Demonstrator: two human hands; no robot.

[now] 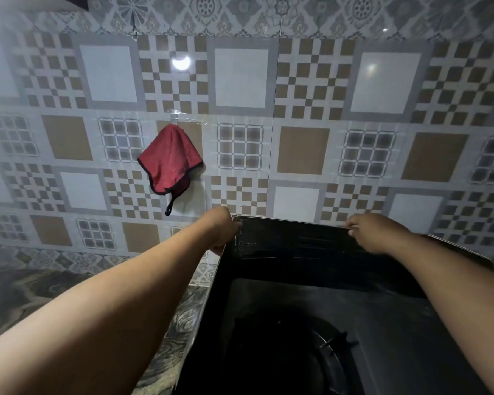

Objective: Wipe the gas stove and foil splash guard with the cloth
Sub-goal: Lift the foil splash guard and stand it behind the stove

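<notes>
The cloth [169, 161], red with dark trim, hangs from a small hook on the tiled wall [240, 81], well left of the action and not yet in anyone's grip, so no wiping is under way. Below it a marbled worktop [26, 289] runs along the wall. Moving right, the left hand [221, 230] sits at the top left corner of the foil splash guard [291, 240], its fingers curled over the edge and hidden behind the panel, so it looks like a grip on that corner, though exactly how the fingers lie I cannot tell. The guard reads dark and glossy from here, standing around the back of the gas stove [297, 337], whose burner grate shows dimly low in the view. Further right, the right hand [367, 233] pinches the guard's top rim between fingertips and thumb. My read is that both hands are steadying or repositioning the guard before cleaning. To do this well, hold the thin rim evenly at both ends so it does not buckle, keep it square against the wall, then free one hand for the cloth while the other braces the panel. No brand, label or readable writing shows anywhere.
</notes>
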